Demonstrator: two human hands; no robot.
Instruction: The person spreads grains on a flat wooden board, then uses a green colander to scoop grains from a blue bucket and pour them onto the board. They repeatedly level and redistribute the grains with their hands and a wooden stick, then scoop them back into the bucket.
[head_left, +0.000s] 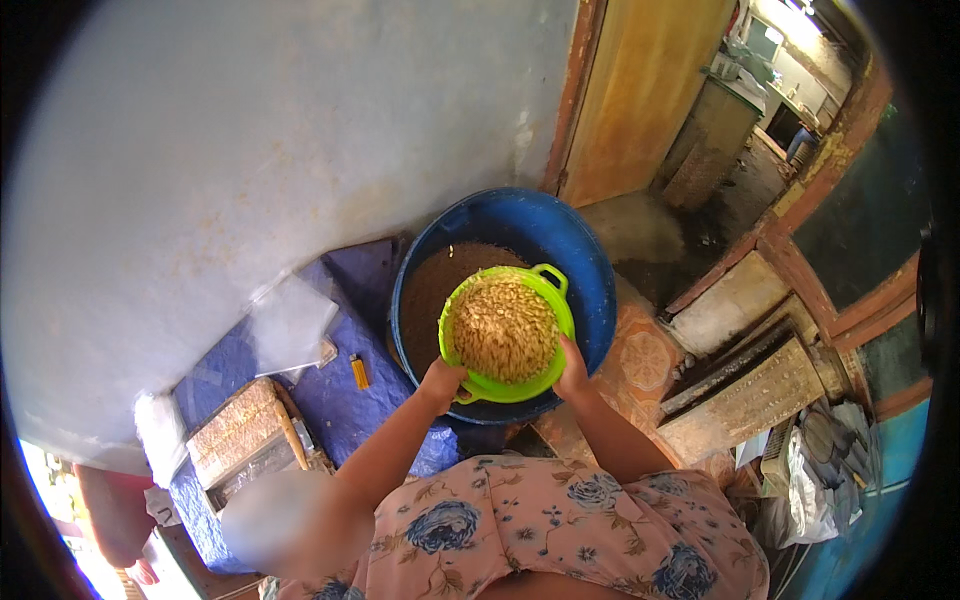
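Both my hands hold a lime-green plastic basin (559, 296) with looped handles. My left hand (444, 385) grips its lower left rim by a handle, and my right hand (572, 369) clasps the right side. Inside lies a heap of pale yellow beans or grains (504, 330), blurred as if in motion. The basin is over the mouth of a large blue plastic drum (592, 262). Brown granular material (424, 300) shows within the drum, partly hidden by the basin. A few pale bits appear above the brown material near the drum's far left.
Left of the drum, a blue tarpaulin (337, 409) bears a yellow lighter (359, 372), clear plastic sheets (292, 322) and a wooden tray (236, 427). Behind is a grey wall (300, 135). A wooden door (637, 97) stands beyond; plastic bags (817, 472) hang at right.
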